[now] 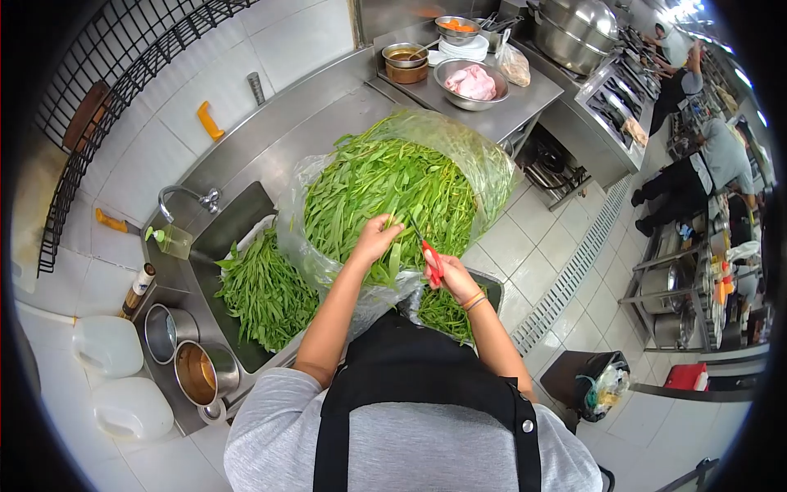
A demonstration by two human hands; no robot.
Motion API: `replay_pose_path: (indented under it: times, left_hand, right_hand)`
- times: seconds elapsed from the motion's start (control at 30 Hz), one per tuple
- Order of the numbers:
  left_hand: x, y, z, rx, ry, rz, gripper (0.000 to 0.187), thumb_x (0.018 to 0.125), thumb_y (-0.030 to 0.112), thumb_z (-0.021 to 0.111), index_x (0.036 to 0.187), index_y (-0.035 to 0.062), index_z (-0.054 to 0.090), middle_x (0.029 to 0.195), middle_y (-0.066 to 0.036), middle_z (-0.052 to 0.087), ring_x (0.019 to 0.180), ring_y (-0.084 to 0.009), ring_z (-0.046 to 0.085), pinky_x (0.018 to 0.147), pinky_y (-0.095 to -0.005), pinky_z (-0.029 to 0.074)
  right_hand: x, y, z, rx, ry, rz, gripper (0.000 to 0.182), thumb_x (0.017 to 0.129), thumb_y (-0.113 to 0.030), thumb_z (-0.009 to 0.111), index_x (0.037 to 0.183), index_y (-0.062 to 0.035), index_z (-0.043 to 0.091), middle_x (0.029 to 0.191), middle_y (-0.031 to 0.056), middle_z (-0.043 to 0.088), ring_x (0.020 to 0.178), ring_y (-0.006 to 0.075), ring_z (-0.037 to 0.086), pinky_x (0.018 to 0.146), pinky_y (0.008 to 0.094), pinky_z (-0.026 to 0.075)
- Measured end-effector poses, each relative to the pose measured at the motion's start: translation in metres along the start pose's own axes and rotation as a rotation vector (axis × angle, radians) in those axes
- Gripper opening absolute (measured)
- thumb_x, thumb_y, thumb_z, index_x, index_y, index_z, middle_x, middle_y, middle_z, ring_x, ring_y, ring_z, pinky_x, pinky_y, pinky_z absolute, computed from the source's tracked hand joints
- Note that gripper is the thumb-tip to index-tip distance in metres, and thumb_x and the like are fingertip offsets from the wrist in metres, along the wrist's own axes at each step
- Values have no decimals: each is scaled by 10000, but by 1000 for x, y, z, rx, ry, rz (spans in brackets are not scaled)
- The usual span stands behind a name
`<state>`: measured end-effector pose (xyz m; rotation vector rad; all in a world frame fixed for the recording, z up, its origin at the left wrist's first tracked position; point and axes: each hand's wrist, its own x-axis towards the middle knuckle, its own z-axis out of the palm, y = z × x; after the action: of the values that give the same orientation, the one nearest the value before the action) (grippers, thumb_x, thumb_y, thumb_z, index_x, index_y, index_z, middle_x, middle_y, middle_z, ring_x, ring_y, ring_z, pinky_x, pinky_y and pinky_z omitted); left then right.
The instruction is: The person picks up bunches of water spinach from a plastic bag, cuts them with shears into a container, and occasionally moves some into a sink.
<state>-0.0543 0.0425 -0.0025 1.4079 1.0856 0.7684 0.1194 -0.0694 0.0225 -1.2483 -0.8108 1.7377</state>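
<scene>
A big clear plastic bag (492, 164) stands open in front of me, filled with long-leaved greens (402, 180) that look like water spinach. My left hand (378, 239) is closed in a pinch on some of the stems at the bag's near side. My right hand (451, 277) grips red-handled scissors (432, 256), their dark blades pointing up and left into the greens, close to my left fingers. Whether the blades are apart is too small to tell. A second heap of greens (266, 291) fills the sink on the left, and cut greens (443, 310) lie below my right hand.
A sink basin (250, 205) with a faucet (184, 195) is at left, beside metal pots (197, 369) and plastic jugs (106, 344). A bowl of raw meat (471, 84) sits on the back counter. A lined bin (586, 381) stands right. Other people work at far right.
</scene>
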Motion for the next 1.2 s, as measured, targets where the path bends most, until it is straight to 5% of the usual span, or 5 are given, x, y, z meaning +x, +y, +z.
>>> replay_pose_path:
  times: [0.4,0.53,0.57,0.93,1.2]
  left_hand:
    - [6,-14,-15,-76,171,-104,332,859,330,543,880,2,591,707,-15,544,642,-95,478,622,-268,398]
    - [-11,19,-13,-47,273,-105,402,761,407,672,886,34,591,834,-30,591,742,-85,477,728,-250,389]
    - [-5,4,-5,-12,478,29,439,650,394,772,840,51,576,618,17,488,585,-80,440,562,-230,352]
    - [-13,21,-7,276,343,47,157,728,115,642,877,68,628,699,-63,613,537,-147,514,533,-296,414]
    - [-12,37,60,949,109,46,312,713,369,679,835,84,645,751,-137,638,683,-316,618,596,-406,489]
  right_hand:
    - [23,15,-5,-3,-95,-113,320,867,-374,555,697,-109,496,598,-40,473,514,58,431,504,200,352]
    - [-10,17,-24,111,-147,-97,290,878,-349,540,743,-94,515,646,-30,494,548,64,454,519,202,373]
    - [-15,19,-28,73,-124,-96,299,872,-362,547,746,-92,516,626,-30,490,533,70,456,515,205,385]
    - [-28,33,-42,322,67,-60,378,878,-435,503,718,-92,506,632,-6,498,528,98,475,507,229,391]
    - [-29,36,-42,284,-12,-1,461,880,-508,435,717,-79,484,655,26,469,581,134,476,539,241,404]
